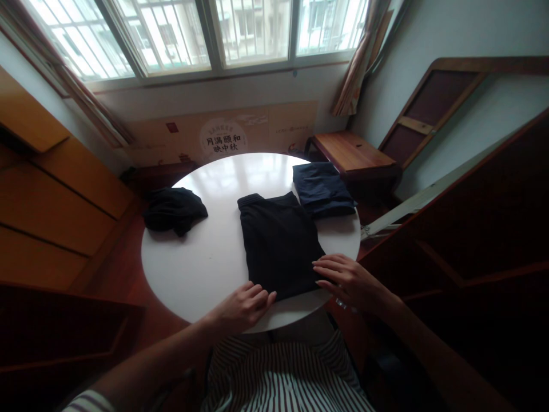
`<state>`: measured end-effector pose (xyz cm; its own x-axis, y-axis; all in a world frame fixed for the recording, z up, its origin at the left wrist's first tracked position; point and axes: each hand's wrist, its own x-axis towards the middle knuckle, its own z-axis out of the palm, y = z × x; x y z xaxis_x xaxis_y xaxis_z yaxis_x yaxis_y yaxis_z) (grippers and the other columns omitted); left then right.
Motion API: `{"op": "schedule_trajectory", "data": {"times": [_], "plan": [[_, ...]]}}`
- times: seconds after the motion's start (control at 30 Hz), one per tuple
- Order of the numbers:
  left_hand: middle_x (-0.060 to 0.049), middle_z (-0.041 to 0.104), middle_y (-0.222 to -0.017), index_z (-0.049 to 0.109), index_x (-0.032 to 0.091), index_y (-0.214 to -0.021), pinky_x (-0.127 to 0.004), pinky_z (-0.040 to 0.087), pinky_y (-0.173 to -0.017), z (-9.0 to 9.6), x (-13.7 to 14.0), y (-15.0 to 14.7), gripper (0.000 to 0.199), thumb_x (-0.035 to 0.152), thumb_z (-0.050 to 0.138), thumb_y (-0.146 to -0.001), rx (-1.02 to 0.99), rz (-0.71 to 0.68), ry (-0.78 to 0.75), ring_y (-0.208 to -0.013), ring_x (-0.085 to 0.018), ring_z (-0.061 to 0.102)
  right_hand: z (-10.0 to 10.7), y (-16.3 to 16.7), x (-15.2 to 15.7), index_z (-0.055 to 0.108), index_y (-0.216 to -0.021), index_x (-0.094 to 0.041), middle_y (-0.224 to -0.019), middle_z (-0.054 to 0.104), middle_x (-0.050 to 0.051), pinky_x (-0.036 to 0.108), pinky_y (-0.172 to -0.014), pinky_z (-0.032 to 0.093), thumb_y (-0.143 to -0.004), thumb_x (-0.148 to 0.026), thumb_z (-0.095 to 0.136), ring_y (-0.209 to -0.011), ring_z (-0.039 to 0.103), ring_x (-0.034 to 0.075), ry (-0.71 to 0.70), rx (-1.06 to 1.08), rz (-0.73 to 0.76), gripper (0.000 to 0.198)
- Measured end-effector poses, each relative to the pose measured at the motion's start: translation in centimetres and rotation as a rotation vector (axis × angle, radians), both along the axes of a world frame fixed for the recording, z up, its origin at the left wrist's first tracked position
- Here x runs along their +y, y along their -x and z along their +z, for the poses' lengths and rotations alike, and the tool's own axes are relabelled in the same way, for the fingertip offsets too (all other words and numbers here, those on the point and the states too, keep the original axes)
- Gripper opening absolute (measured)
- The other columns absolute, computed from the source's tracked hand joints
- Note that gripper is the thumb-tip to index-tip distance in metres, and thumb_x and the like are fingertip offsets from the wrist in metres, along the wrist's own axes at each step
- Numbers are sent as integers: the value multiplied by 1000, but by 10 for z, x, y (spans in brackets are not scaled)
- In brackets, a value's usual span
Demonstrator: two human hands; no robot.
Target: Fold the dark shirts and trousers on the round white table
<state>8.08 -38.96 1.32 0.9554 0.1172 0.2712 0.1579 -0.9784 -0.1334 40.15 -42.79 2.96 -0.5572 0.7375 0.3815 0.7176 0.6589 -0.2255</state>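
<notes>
A folded pair of black trousers (281, 243) lies flat on the white round table (201, 274), its ribbed waistband at the far left end. My left hand (249, 303) is at the near left corner of the trousers, fingers curled and closed on the fabric edge. Over the right edge rests my right hand (343, 277), its fingers stretched out and slightly apart on the cloth. Just beyond, at the far right of the table, sits a folded dark blue garment (323, 189). A crumpled black garment (174, 209) is heaped at the left rim.
Behind the table, a printed cardboard panel (223, 137) leans under the window. A wooden side table (354, 151) stands at the back right. Dark wooden panels (467, 252) rise close on the right, and orange-brown cabinets (55, 194) line the left.
</notes>
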Motion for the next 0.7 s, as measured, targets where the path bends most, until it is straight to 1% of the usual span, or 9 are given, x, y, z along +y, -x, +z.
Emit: {"op": "schedule_trajectory", "data": {"times": [0.1, 0.17, 0.23, 0.3, 0.33, 0.4, 0.5, 0.6, 0.7], "plan": [[-4, 62, -75, 66, 15, -105, -29, 46, -63, 6, 11, -2, 20, 24, 50, -99, -98, 48, 268, -69, -15, 58, 9, 1, 27, 71, -93, -17, -90, 72, 9, 36, -80, 53, -99, -25, 50, -85, 65, 20, 41, 83, -85, 24], [-4, 63, -76, 69, 17, -93, -28, 48, -67, 11, 37, -3, 26, 28, 47, -100, -250, 191, 480, -70, -14, 59, 17, -1, 55, 72, -91, -17, -89, 70, 9, 36, -80, 52, -98, -26, 52, -85, 65, 21, 41, 132, -146, 23], [-7, 67, -87, 70, 16, -93, -28, 51, -72, 15, 76, -5, 27, 32, 48, -99, -463, 448, 648, -78, -15, 63, 27, -4, 91, 72, -92, -18, -93, 70, 10, 36, -83, 52, -95, -27, 56, -89, 65, 22, 46, 179, -152, 19], [-12, 68, -105, 68, 15, -105, -28, 53, -75, 17, 124, -8, 26, 37, 59, -93, -647, 758, 810, -91, -19, 66, 37, -8, 130, 72, -93, -17, -95, 70, 10, 35, -82, 53, -91, -26, 59, -88, 66, 22, 67, 203, -139, 16], [-15, 66, -110, 65, 14, -111, -29, 53, -76, 18, 147, -11, 34, 39, 65, -88, -701, 910, 916, -94, -21, 66, 41, -9, 149, 72, -94, -16, -96, 70, 10, 34, -82, 53, -89, -26, 62, -87, 66, 22, 95, 189, -139, 16], [-19, 65, -115, 55, 10, -127, -29, 54, -75, 18, 187, -20, 60, 40, 75, -80, -779, 1086, 1153, -95, -23, 67, 47, -8, 185, 72, -100, -14, -101, 70, 11, 34, -84, 53, -84, -26, 68, -91, 67, 23, 175, 116, -153, 20], [-17, 69, -100, 50, 4, -130, -30, 55, -70, 17, 225, -35, 82, 35, 88, -64, -816, 1114, 1360, -83, -23, 69, 49, -2, 227, 69, -115, -14, -114, 69, 12, 35, -93, 51, -77, -28, 75, -104, 65, 26, 333, -8, -194, 41], [-10, 71, -79, 68, 6, -99, -30, 55, -67, 15, 241, -45, 62, 24, 94, -46, -801, 991, 1433, -74, -23, 69, 47, 7, 253, 60, -131, -17, -132, 61, 13, 36, -98, 50, -70, -35, 82, -116, 61, 28, 494, -80, -235, 68], [-7, 72, -73, 72, 9, -76, -33, 56, -70, 13, 246, -44, 45, 23, 92, -39, -787, 874, 1501, -74, -24, 69, 45, 15, 268, 47, -144, -19, -142, 53, 15, 35, -98, 50, -64, -42, 86, -121, 58, 30, 622, -139, -290, 92]]}}
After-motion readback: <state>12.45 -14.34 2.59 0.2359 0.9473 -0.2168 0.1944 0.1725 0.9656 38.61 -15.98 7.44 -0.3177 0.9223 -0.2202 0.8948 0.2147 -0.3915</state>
